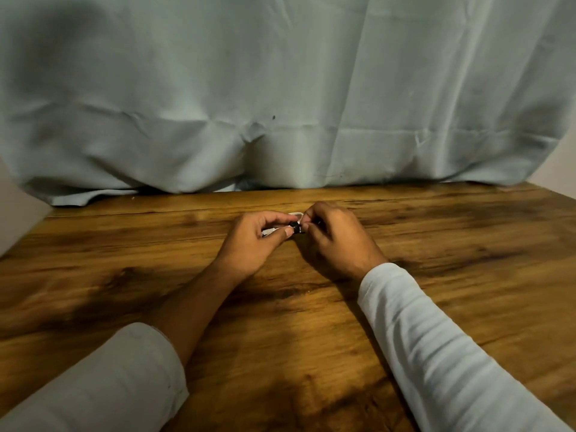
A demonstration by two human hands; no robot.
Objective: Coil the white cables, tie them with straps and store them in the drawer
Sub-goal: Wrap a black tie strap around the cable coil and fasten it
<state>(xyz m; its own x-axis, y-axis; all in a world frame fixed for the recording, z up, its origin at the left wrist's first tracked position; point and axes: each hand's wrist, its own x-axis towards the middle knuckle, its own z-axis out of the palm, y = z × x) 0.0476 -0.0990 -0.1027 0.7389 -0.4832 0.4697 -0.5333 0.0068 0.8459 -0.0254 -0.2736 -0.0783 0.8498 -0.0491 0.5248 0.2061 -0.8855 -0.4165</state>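
A pale grey-green curtain point(280, 88) fills the far half of the view and its hem rests along the far edge of a wooden surface point(124, 275), whose dark-grained planks are bare of loose cables, spare straps or any other item in the visible area. Two forearms reach from the near edge toward the middle of the surface: the one on the left wears a white sleeve point(103, 385) pushed up toward the elbow, the one on the right a ribbed white sleeve point(442, 353) down to the wrist. The left hand point(252, 241) and the right hand point(335, 241) meet at the centre, toward the far side, just above the wood. Between them sits a small bundle of white cable point(271, 229), already gathered into a compact coil; the left fingers are closed around it, thumb on the near side, and only short white loops show at the far and left edges of the grip. A small black strap point(295, 228) crosses the bundle at its right end, and the right fingers point(307, 226) pinch it there. Whether the strap is fully fastened cannot be told, since the fingers hide its ends. Judged from this arrangement, coiling of this cable is complete and tying is under way; storage remains to be done. No drawer is in view, and whether other cables are already stored cannot be determined.
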